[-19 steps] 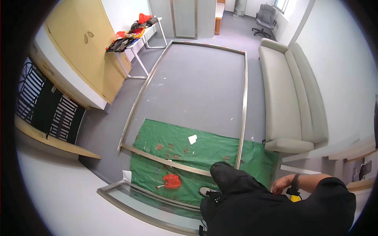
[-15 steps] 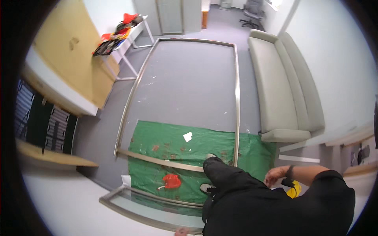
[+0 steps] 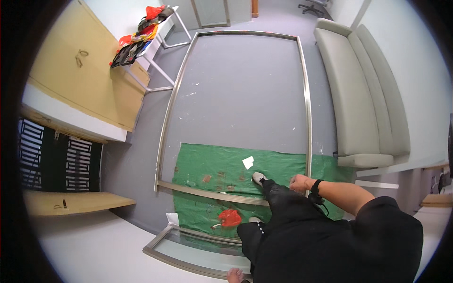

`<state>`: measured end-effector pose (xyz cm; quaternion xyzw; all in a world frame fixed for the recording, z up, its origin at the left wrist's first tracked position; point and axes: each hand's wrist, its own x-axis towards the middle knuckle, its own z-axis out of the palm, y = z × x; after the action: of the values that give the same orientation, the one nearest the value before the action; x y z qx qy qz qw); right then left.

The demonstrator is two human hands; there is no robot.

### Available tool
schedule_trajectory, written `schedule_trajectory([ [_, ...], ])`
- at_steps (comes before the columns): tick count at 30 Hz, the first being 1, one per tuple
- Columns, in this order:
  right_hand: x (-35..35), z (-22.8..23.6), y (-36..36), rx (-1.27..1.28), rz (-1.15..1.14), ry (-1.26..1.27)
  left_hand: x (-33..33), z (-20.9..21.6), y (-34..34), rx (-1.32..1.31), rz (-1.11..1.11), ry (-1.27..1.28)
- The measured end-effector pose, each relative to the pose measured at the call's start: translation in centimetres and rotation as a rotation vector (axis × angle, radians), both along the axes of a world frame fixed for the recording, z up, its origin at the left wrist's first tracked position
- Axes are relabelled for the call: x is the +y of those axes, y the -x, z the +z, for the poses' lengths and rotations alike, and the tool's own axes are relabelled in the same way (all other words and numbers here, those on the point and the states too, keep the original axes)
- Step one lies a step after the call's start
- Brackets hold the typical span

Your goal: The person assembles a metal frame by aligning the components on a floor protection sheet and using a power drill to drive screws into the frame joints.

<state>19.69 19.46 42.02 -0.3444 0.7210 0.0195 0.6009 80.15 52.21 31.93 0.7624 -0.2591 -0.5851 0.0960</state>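
Note:
My left hand [image 3: 234, 275] is at the lower edge of the view, its fingers bent over the near metal edge of a framed glass panel [image 3: 188, 255]. Only part of that hand shows. My right hand [image 3: 299, 182] hangs in front of my right thigh with its fingers curled; its palm is hidden. A black strap with a dangling cord circles the right wrist. Beneath me lies a green plastic sheet [image 3: 236, 165], with a large metal frame [image 3: 163, 123] lying across it and the floor. A red plastic bag [image 3: 230, 218] rests on the sheet between the frame and the panel.
A long grey sofa [image 3: 350, 94] stands along the right wall. At the far left, a white table [image 3: 166, 33] carries bags and tools beside a yellow wooden cabinet [image 3: 80, 61]. A white scrap [image 3: 247, 162] lies near my forward shoe [image 3: 259, 178].
My right hand has swung forward and left over my leg. The shoes have shifted on the sheet. A yellow thing beside my right forearm is out of sight, and the whole view has shifted.

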Motion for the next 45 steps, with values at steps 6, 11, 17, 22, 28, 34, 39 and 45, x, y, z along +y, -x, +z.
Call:
schedule_trajectory([
  [6, -0.9, -2.0, -1.9, 0.065, -0.053, 0.176, -10.8, 2.3, 3.0, 0.117, 0.467, -0.312],
  [11, 3.7, -1.1, -7.4, 0.036, -0.309, 0.207, -16.6, -2.7, -3.8, 0.184, 0.396, -0.198],
  [17, 4.5, 1.2, -13.4, 0.072, -0.255, 0.419, -25.8, -8.9, -4.6, 0.117, -0.03, -0.092],
  [22, 3.9, -1.8, -17.8, 0.074, -0.323, 0.176, -30.9, -11.7, 0.6, 0.183, 0.181, -0.213],
  [28, 11.6, -17.3, -18.2, 0.156, 0.042, 0.002, -33.5, -21.3, 5.2, 0.221, 0.293, -0.282],
  [34, 14.6, -33.9, -18.3, 0.203, 0.452, 0.132, -35.9, -36.4, 5.0, -0.396, -0.408, 0.109],
  [39, 17.2, -43.9, -13.6, 0.255, 0.278, 0.102, -38.9, -43.8, 12.3, -0.614, -1.328, 0.466],
  [45, 18.0, -43.1, -12.1, 0.162, -0.11, -0.072, -40.4, -51.7, 13.9, -0.726, -1.671, 0.38],
])
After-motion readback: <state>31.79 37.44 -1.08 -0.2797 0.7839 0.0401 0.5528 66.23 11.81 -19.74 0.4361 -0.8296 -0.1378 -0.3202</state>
